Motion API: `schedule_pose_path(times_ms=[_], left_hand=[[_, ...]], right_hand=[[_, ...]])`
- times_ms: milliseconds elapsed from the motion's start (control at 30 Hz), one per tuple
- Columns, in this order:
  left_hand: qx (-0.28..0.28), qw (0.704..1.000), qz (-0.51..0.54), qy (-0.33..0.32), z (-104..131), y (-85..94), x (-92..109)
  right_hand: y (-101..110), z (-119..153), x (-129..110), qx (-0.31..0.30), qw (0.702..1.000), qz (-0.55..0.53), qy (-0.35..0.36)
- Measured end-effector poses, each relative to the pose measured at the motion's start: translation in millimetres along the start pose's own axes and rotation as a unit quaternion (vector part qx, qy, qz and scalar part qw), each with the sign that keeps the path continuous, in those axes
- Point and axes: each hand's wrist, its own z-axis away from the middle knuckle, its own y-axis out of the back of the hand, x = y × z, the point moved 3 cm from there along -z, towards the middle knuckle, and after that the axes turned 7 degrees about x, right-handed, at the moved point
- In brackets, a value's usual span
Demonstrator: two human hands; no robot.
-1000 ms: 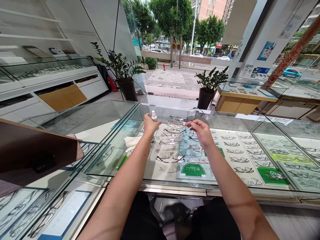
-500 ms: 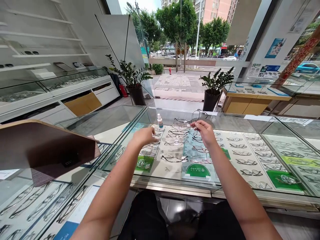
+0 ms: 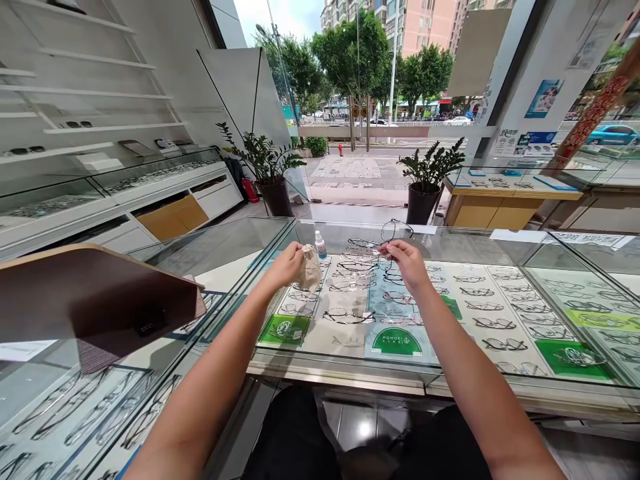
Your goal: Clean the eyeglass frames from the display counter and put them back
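Observation:
Pinched in my left hand (image 3: 286, 265) is a crumpled beige cloth (image 3: 309, 269), hanging above the glass showcase. Just behind the cloth, a small white spray bottle (image 3: 320, 246) stands upright on the glass top. My right hand (image 3: 406, 260) grips a pair of dark thin-rimmed eyeglasses (image 3: 397, 230), raised over the counter with a round lens showing above the fingers. Part of the frame is hidden by those fingers. Under the glass lie rows of eyeglasses (image 3: 349, 315) around both forearms.
The glass showcase (image 3: 345, 363) spans the front. At the left a brown wooden board-like object (image 3: 100, 300) juts over the counter. Green signs (image 3: 397, 341) lie inside the case. Potted plants (image 3: 275, 193) stand beyond, before the glass doors.
My left hand has lifted a beige cloth and moved slightly left with it; before, no cloth showed in it. The right hand still holds the eyeglasses in nearly the same place.

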Motion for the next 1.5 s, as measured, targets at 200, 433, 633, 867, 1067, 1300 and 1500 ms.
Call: schedule_pose_path(times_ms=[200, 433, 633, 867, 1067, 1300, 1500], left_hand=[[-0.111, 0.937, 0.323, 0.066, 3.0, -6.4, 49.2], [-0.093, 0.895, 0.432, 0.062, -1.4, -52.0, 102.0], [-0.088, 0.863, 0.496, 0.029, 13.0, -87.6, 117.7], [-0.144, 0.824, 0.547, 0.036, 29.8, -97.3, 115.4], [-0.148, 0.816, 0.558, 0.023, 31.4, -95.1, 113.1], [-0.096, 0.837, 0.539, -0.031, 28.4, -94.2, 111.7], [-0.094, 0.827, 0.554, -0.008, 32.5, -93.1, 112.4]], right_hand=[[-4.7, 4.3, -7.1, -0.012, 1.000, 0.000, 0.007], [-10.6, 8.4, -13.6, -0.056, 0.998, -0.004, 0.020], [-15.7, 11.2, -20.3, -0.075, 0.997, 0.012, 0.028], [-23.6, 16.4, -20.1, -0.114, 0.993, 0.030, 0.012], [-28.9, 20.3, -20.9, -0.129, 0.991, 0.036, 0.007], [-26.1, 19.0, -21.6, -0.105, 0.994, 0.035, 0.007], [-32.0, 21.6, -21.5, -0.133, 0.990, 0.040, -0.007]])
